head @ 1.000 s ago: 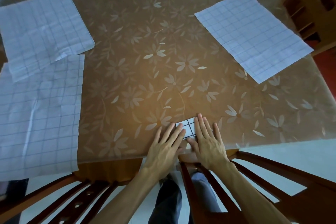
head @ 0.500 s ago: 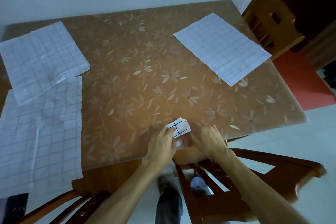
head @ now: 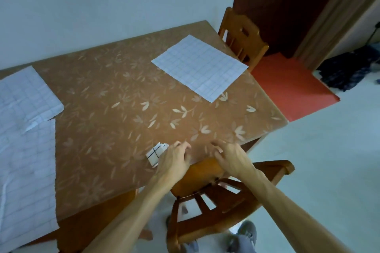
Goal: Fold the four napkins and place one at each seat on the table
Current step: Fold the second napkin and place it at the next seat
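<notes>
While left hand touches folded napkin, near table edge, right hand apart

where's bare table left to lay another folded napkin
The widest bare stretch of table runs down the middle, between the two overlapping open napkins on the left and the open napkin far right. The near edge is crowded: folded napkin, left hand, right hand.

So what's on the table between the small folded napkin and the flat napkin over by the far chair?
Nothing: in the head view only bare floral tablecloth lies between the folded napkin and the flat napkin.
</notes>
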`<state>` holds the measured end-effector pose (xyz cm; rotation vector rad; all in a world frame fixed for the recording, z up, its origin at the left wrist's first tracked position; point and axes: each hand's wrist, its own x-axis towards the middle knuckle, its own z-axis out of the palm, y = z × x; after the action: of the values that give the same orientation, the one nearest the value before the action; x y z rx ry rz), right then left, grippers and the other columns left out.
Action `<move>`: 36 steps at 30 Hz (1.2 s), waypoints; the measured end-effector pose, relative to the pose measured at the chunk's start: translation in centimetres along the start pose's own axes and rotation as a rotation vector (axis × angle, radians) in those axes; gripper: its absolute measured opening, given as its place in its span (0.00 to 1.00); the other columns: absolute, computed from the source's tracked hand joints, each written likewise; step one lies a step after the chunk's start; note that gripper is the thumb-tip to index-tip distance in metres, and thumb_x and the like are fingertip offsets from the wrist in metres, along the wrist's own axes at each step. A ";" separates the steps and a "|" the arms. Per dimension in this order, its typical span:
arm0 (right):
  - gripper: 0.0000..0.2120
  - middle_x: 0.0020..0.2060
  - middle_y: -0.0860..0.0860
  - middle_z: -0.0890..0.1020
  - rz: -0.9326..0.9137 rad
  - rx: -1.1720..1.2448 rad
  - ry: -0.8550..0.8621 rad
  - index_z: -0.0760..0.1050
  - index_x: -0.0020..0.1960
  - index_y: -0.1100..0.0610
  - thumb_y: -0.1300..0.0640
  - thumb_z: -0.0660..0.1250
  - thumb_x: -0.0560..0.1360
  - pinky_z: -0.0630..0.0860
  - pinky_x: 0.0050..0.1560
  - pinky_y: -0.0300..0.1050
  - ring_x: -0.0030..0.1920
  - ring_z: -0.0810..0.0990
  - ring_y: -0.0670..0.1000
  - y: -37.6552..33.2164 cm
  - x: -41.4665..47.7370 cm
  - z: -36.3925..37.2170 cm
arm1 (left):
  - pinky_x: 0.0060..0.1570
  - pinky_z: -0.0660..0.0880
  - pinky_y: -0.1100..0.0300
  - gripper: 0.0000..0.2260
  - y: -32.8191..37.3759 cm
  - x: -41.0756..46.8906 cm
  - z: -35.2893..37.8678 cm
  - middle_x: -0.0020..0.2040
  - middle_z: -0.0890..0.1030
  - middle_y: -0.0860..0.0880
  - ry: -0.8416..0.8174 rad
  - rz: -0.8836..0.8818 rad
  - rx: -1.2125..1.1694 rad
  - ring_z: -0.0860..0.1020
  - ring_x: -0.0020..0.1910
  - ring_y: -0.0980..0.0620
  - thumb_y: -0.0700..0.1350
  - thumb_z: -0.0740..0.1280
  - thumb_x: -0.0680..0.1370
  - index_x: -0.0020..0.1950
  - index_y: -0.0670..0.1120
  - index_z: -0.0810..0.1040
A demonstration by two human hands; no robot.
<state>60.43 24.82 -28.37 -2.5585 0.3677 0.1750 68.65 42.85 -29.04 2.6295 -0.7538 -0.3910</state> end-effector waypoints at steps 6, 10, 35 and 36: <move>0.17 0.60 0.55 0.83 0.040 0.065 0.058 0.76 0.66 0.57 0.57 0.57 0.81 0.77 0.61 0.51 0.59 0.82 0.57 8.2 -2.6 -6.7 | 0.54 0.78 0.56 0.10 10.2 1.7 2.3 0.57 0.82 0.52 0.051 -0.015 -0.029 0.79 0.56 0.52 0.45 0.67 0.80 0.60 0.52 0.80; 0.17 0.59 0.55 0.83 0.050 0.078 0.078 0.77 0.65 0.57 0.56 0.58 0.79 0.79 0.57 0.54 0.57 0.83 0.57 13.7 -4.0 -10.7 | 0.47 0.73 0.62 0.09 16.8 2.8 4.0 0.55 0.83 0.52 0.106 0.017 -0.028 0.81 0.56 0.52 0.47 0.67 0.80 0.59 0.52 0.81; 0.20 0.61 0.54 0.81 0.091 0.044 -0.038 0.73 0.70 0.56 0.55 0.62 0.79 0.73 0.62 0.48 0.61 0.79 0.56 36.4 12.7 -28.2 | 0.56 0.79 0.55 0.09 34.9 29.2 9.9 0.47 0.83 0.55 -0.072 -0.081 -0.244 0.81 0.47 0.56 0.49 0.70 0.79 0.58 0.50 0.80; 0.20 0.60 0.54 0.82 0.079 0.037 -0.055 0.74 0.70 0.56 0.55 0.62 0.79 0.74 0.62 0.48 0.61 0.79 0.56 36.9 14.2 -28.9 | 0.55 0.80 0.53 0.07 35.1 30.4 9.7 0.46 0.83 0.55 -0.070 -0.117 -0.275 0.81 0.47 0.55 0.48 0.69 0.79 0.57 0.51 0.80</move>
<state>64.48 -23.84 -25.22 -2.4990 0.4472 0.2652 74.22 -4.22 -27.56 2.4167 -0.5266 -0.5791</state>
